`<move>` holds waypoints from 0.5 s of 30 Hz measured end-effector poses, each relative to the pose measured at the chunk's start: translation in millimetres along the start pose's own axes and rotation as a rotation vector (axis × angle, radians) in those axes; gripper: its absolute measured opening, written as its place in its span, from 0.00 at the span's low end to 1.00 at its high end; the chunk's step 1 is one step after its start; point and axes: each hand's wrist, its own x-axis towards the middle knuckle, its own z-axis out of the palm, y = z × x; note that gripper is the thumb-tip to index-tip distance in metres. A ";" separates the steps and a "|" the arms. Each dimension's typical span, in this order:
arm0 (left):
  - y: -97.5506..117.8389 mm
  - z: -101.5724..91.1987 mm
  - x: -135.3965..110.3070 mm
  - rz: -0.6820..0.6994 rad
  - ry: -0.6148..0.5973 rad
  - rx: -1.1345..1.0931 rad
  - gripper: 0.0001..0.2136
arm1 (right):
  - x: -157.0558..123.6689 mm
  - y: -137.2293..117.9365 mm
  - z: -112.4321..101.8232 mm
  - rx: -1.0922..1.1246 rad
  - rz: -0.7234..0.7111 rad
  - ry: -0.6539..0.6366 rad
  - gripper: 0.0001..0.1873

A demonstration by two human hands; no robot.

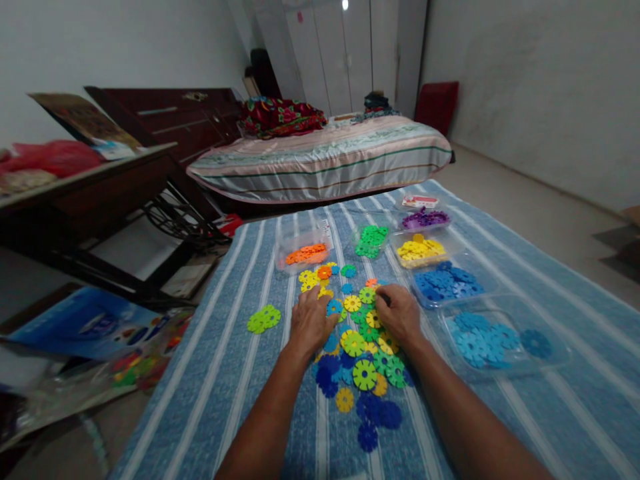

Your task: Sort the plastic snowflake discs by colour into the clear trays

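Observation:
A heap of coloured plastic snowflake discs (363,347) lies on a blue striped cloth (225,360). My left hand (310,323) rests on the heap's left side with fingers curled over yellow and blue discs. My right hand (399,313) sits on the heap's right side, fingertips pinched at a green disc near the top. Two lime green discs (264,319) lie apart to the left. Beyond the heap stand clear trays, each of one colour: orange (306,253), green (371,240), purple (425,218), yellow (419,249), dark blue (445,281) and light blue (483,337).
A striped mattress (325,160) lies past the cloth with folded fabric on it. A dark sewing table (90,200) stands at the left, with plastic packaging (85,327) on the floor below. Bare floor (540,213) runs along the right wall.

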 end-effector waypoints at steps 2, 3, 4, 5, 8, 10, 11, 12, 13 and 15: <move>-1.4 3.0 2.0 0.003 0.027 -0.025 0.16 | 0.0 -0.4 -0.1 0.000 0.003 0.000 0.10; -2.3 5.3 2.5 0.007 0.053 -0.040 0.16 | 0.0 -0.8 -0.3 -0.001 0.005 0.001 0.10; -3.1 7.6 2.6 0.014 0.085 -0.057 0.16 | 0.0 -1.2 -0.6 -0.002 0.006 0.000 0.10; -3.8 9.8 2.4 0.026 0.118 -0.077 0.16 | 0.0 -1.6 -1.0 -0.003 0.006 0.001 0.10; -4.7 12.6 0.3 0.063 0.194 -0.157 0.11 | 0.0 -2.9 -1.9 -0.012 0.005 0.005 0.10; -4.4 10.8 -1.6 0.062 0.217 -0.226 0.05 | 0.0 -3.6 -2.1 -0.009 0.004 0.008 0.10; -4.0 9.0 -2.4 0.050 0.222 -0.268 0.03 | 0.1 -3.7 -2.1 -0.006 0.003 0.009 0.10; -3.3 6.7 -3.1 0.032 0.226 -0.317 0.02 | 0.1 -3.7 -1.9 -0.003 0.002 0.009 0.10; -2.1 4.2 -3.6 0.011 0.226 -0.374 0.03 | 0.2 -3.5 -1.8 -0.002 0.002 0.009 0.10; 3.4 -1.2 -3.6 -0.031 0.215 -0.510 0.07 | 0.2 -2.7 -1.3 -0.003 0.000 0.003 0.11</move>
